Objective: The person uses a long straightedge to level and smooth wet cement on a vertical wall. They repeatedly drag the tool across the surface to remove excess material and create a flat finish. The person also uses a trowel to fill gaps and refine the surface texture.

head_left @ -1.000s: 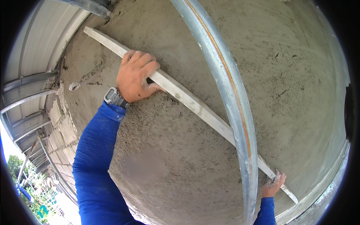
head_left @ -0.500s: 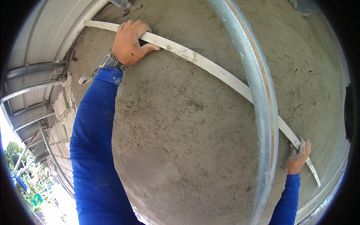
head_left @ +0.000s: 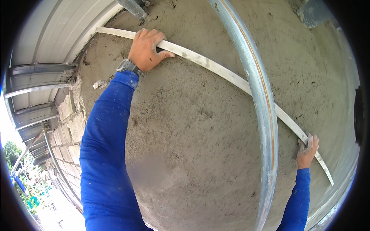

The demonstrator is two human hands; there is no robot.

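Observation:
A long, pale metal straightedge (head_left: pixel 208 63) lies slantwise against a wall of grey wet plaster (head_left: pixel 185 146), from the upper left down to the lower right. My left hand (head_left: pixel 148 50) grips it near its upper end, fingers over the top edge and thumb below. Close to the lower end, my right hand (head_left: pixel 307 150) is closed round it too. A galvanized pipe (head_left: pixel 259 88) stands in front and hides part of the straightedge between my hands. Both sleeves are blue, and a watch (head_left: pixel 128 67) sits on the left wrist.
Corrugated metal roofing (head_left: pixel 63 27) on steel purlins (head_left: pixel 42 69) borders the wall at upper left. Bare blocks (head_left: pixel 67 133) show below it. Steel stubs jut out at the top (head_left: pixel 133 8) and upper right (head_left: pixel 314 13). Trees (head_left: pixel 13 152) stand far left.
In the picture, the straightedge's upper part, my left hand and the roofing have shifted right and slightly down. The pipe appears farther left. My right hand sits slightly higher; both grips are unchanged.

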